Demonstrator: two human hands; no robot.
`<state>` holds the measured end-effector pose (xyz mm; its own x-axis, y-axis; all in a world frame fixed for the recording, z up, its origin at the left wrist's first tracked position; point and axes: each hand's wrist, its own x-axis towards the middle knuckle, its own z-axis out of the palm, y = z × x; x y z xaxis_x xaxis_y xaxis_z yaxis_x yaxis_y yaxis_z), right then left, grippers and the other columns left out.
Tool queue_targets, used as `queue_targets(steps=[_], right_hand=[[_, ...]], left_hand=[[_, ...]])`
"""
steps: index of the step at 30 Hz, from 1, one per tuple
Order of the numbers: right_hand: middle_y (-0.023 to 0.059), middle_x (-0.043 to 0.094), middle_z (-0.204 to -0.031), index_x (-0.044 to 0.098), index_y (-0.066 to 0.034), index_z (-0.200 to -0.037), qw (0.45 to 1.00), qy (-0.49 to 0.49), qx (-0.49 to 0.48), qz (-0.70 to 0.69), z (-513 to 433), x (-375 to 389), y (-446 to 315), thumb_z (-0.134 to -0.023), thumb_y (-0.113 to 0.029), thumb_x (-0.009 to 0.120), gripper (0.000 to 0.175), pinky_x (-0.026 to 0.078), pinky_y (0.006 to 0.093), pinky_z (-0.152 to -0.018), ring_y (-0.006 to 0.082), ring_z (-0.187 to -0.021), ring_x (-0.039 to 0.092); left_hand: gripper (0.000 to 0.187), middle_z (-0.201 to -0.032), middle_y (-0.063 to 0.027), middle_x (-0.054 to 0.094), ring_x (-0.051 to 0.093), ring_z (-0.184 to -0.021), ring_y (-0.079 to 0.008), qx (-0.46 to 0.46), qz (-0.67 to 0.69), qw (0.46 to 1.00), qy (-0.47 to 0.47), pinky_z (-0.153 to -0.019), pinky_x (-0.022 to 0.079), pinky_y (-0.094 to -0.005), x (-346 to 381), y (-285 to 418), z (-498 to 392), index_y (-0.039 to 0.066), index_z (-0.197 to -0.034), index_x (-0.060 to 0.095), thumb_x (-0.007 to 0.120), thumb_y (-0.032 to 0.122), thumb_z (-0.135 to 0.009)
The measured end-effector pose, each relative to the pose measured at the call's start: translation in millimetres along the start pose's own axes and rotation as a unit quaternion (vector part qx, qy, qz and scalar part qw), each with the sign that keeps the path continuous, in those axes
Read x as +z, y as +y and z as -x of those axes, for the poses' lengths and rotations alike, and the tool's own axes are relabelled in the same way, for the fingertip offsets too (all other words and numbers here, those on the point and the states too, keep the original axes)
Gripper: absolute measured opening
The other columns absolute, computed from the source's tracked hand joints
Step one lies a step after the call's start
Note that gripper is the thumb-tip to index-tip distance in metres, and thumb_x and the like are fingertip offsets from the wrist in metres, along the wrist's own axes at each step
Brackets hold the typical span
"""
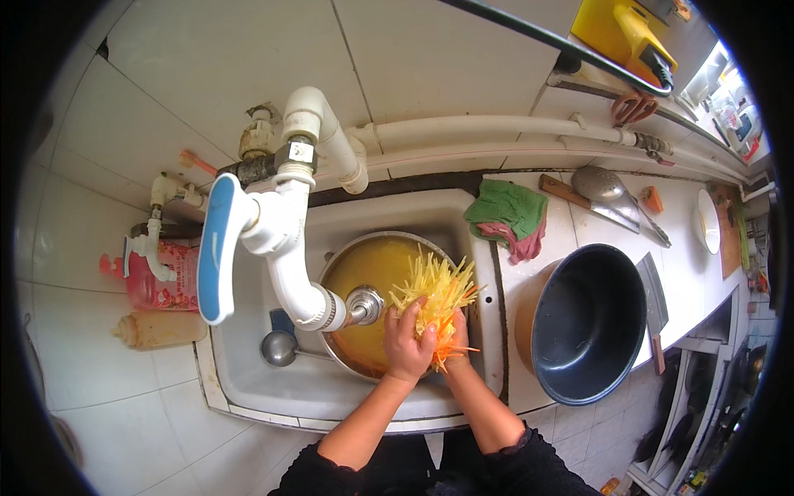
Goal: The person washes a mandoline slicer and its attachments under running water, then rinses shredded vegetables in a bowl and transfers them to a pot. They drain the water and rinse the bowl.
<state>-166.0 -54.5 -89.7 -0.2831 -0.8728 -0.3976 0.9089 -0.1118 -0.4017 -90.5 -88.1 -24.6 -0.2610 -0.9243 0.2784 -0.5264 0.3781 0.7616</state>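
A large bundle of yellow and orange vegetable shreds point(437, 291) is squeezed between my two hands. My left hand point(409, 341) closes on it from the left, its fingers bent over the front. On the other side, my right hand point(460, 338) presses against the bundle, partly hidden by it. Both are above the right part of a round metal basin point(397, 235) filled with yellowish liquid point(366, 266), which stands in a white sink point(267, 400). The metal outlet of a white plastic faucet point(298, 273) with a blue-topped lever points into the basin.
A metal ladle point(279, 348) lies at the sink's left. Right of the sink are a dark inner pot point(589, 322), green cloth point(508, 204), a cleaver point(611, 214), a skimmer point(598, 184) and a knife point(652, 291). Bottles point(161, 328) stand left; white pipes point(484, 127) run along the wall.
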Motion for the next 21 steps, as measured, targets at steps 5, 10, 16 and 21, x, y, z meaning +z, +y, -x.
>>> queue_targets(steps=[5,10,16,21], right_hand=[[0.0106,0.054,-0.114,0.043,-0.0044,-0.121,0.999,0.004,-0.021,0.033,8.5,15.7,-18.5,-0.09,-0.034,0.037,0.043,0.042,0.0359,-0.091,0.023,-0.102,0.053],[0.01,0.054,-0.114,0.043,-0.0049,-0.121,0.999,-0.009,-0.034,0.029,13.8,17.2,-27.4,-0.09,-0.034,0.036,0.043,0.043,0.0356,-0.09,0.0224,-0.102,0.053],[0.0106,0.054,-0.113,0.044,-0.0048,-0.12,0.998,0.009,-0.027,0.057,25.4,12.0,-32.6,-0.09,-0.036,0.036,0.044,0.042,0.0351,-0.09,0.023,-0.102,0.053],[0.0102,0.056,-0.107,0.047,-0.002,-0.115,0.999,0.028,0.002,-0.032,43.8,19.0,-43.7,-0.09,-0.029,0.037,0.038,0.046,0.0315,-0.084,0.0199,-0.095,0.056]], left_hand=[[0.041,-0.1,-0.0164,0.058,0.055,-0.086,-0.0341,0.036,0.039,0.999,0.007,-0.081,0.041,-0.0415,-3.5,17.2,-6.4,0.004,-0.11,0.054,0.052,0.025,-0.075],[0.041,-0.099,-0.0153,0.06,0.058,-0.083,-0.0324,0.037,0.07,0.997,0.013,-0.08,0.042,-0.0396,-4.4,30.5,-8.7,0.005,-0.11,0.054,0.051,0.025,-0.075],[0.042,-0.1,-0.0184,0.059,0.055,-0.091,-0.0348,0.005,0.068,0.998,-0.01,-0.083,0.041,-0.0395,-7.2,40.1,5.0,0.0,-0.11,0.053,0.049,0.027,-0.078],[0.042,-0.101,-0.017,0.057,0.053,-0.092,-0.034,0.013,0.031,0.999,0.01,-0.083,0.039,-0.0413,-5.5,53.5,16.3,0.006,-0.111,0.054,0.051,0.027,-0.075]])
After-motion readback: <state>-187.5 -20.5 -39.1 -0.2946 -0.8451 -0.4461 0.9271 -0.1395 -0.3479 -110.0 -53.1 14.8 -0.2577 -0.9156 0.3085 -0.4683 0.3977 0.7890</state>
